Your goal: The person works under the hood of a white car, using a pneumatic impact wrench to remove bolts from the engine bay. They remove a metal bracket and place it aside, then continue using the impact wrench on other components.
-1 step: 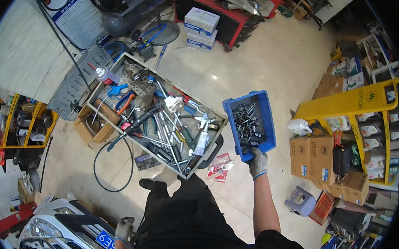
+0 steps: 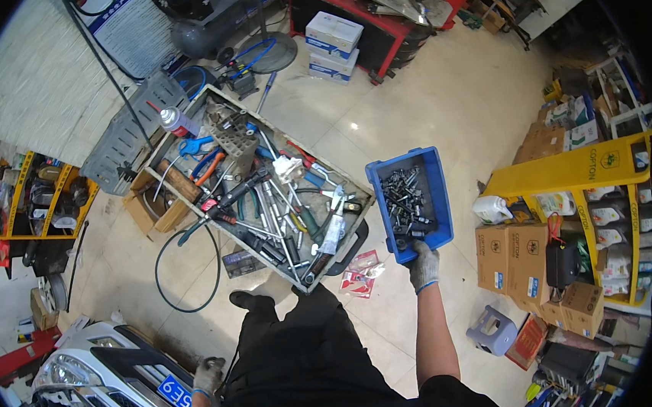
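Observation:
My right hand (image 2: 424, 265), in a grey work glove, grips the near end of a blue plastic bin (image 2: 439, 194). Inside lie many small dark metal sockets (image 2: 406, 205), heaped toward its left side. The bin is held up to the right of a large open tool tray (image 2: 335, 168). Wrenches, pliers, screwdrivers and a hammer (image 2: 179, 180) crowd that tray, with a spray can (image 2: 176, 122) at its far left. Low on the left, my gloved left hand (image 2: 208, 375) hangs beside a car front, fingers curled; whatever they might hold is hidden.
A white car front (image 2: 98, 374) stands at lower left. A black hose (image 2: 157, 282) loops on the floor near a red-and-white package (image 2: 359, 277). Right are cartons (image 2: 526, 264), a yellow shelf (image 2: 568, 165) and a grey stool (image 2: 493, 330). White boxes (image 2: 332, 38) stand behind.

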{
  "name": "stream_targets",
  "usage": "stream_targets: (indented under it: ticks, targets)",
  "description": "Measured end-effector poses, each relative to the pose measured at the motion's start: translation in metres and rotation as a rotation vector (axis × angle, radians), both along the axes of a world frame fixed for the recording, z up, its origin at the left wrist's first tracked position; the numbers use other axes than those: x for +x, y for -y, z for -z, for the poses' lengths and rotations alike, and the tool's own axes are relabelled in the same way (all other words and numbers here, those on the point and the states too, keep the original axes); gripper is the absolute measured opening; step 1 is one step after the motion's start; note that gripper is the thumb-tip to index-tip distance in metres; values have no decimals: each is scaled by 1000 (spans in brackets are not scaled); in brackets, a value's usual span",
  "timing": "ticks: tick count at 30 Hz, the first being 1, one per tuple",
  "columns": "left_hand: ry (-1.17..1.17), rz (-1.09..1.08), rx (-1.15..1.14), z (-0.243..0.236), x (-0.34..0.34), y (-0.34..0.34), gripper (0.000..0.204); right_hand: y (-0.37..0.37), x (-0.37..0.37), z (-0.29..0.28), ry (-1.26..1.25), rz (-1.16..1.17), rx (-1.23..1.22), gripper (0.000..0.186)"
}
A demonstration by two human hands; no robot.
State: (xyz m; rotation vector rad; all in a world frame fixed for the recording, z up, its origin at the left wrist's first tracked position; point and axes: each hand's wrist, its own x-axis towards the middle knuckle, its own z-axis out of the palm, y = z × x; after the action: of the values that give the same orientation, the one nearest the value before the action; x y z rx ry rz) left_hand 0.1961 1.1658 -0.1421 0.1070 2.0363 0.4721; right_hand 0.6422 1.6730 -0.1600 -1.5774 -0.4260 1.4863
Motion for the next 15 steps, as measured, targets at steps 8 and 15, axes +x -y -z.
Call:
stream_targets:
  ticks: [8, 15]
  targets:
    - [119, -87, 85, 99, 43, 175, 37, -24, -28, -8, 195, -234, -1, 29]
    - [247, -685, 95, 49, 72, 162, 35, -30, -65, 14, 313, -492, 29, 26]
